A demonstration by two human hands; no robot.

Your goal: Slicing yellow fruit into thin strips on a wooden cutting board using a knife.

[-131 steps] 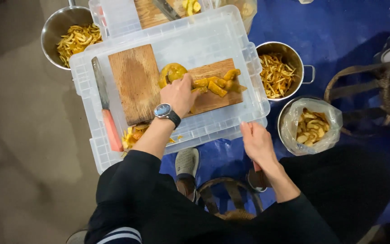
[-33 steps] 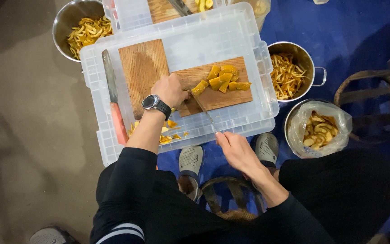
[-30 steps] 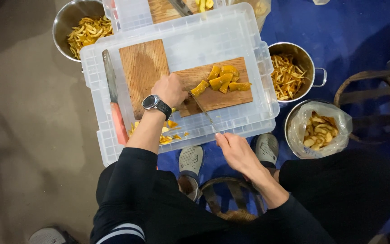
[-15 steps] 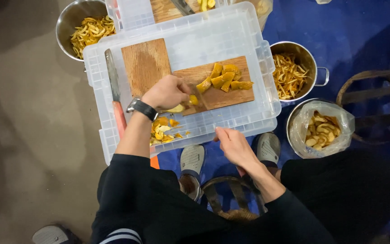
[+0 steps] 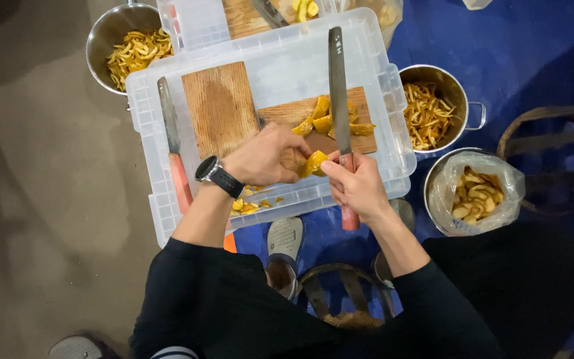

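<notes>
My left hand (image 5: 267, 156), with a black watch on the wrist, holds a yellow-orange fruit wedge (image 5: 314, 162) over the near edge of a clear plastic box lid (image 5: 280, 63). My right hand (image 5: 359, 186) grips the red handle of a long knife (image 5: 337, 86), whose blade points away from me across a small wooden cutting board (image 5: 287, 116). The right thumb touches the wedge. Several more cut fruit pieces (image 5: 330, 121) lie on that board. A second, bare wooden board (image 5: 220, 106) lies to the left.
Another red-handled knife (image 5: 174, 156) lies on the lid's left side. A metal pot of peel strips (image 5: 127, 46) stands far left, another pot of strips (image 5: 433, 110) at right, and a bag-lined bowl of pieces (image 5: 476, 193) nearer. My shoes (image 5: 286, 239) show below.
My right hand rose from my lap and took up the long knife. My left hand picked a fruit wedge and drew it toward me, meeting the right hand.
</notes>
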